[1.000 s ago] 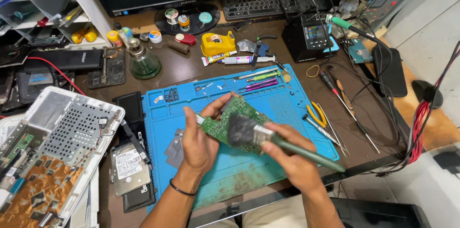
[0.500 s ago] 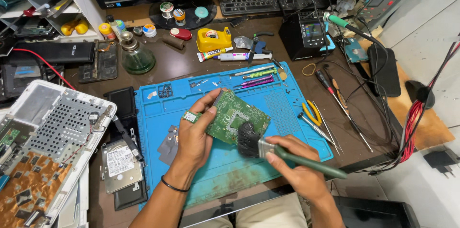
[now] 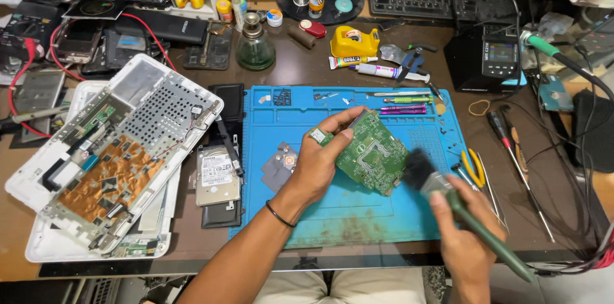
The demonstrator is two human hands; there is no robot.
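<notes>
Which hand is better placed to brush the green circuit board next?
The right hand, probably: it grips the green-handled brush, bristles beside the green circuit board. The left hand is busy holding that board.

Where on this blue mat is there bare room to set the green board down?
The blue mat is bare along its lower half, below the circuit board in the left hand, between the small metal plate and the brush in the right hand. Crowded: the mat's top edge with tweezers, and its right edge by the yellow pliers.
</notes>
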